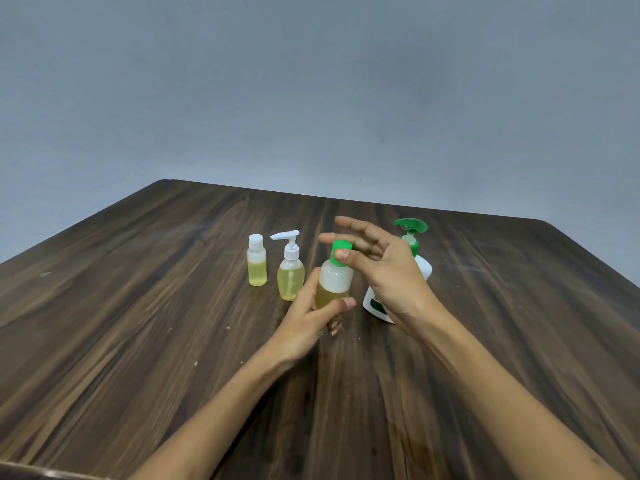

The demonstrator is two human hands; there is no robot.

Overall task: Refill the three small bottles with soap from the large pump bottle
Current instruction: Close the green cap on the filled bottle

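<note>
The left hand (pixel 308 315) wraps around the lower body of a small green-capped bottle (pixel 334 278), thumb across the front and fingers curled behind, holding it upright and slightly tilted just above the wooden table (pixel 138 323). The bottle holds yellowish liquid up to about half its height; the upper part looks cloudy white. The right hand (pixel 384 271) hovers at the top of this bottle with fingers spread loosely, the thumb tip touching the green cap (pixel 341 252) and the other fingers extended over it without closing on it.

Directly behind the right hand stands the large pump bottle (pixel 415 268), white with a green pump head; a dark green label patch shows near its base, but the hand covers most of it and no writing can be read.

To the left of the left hand, two more small bottles stand close together: a clear pump bottle (pixel 291 271) with a white dispenser just beside the hand, and farther left a white-capped bottle (pixel 257 263). Both contain yellow liquid and carry no visible label.
</note>
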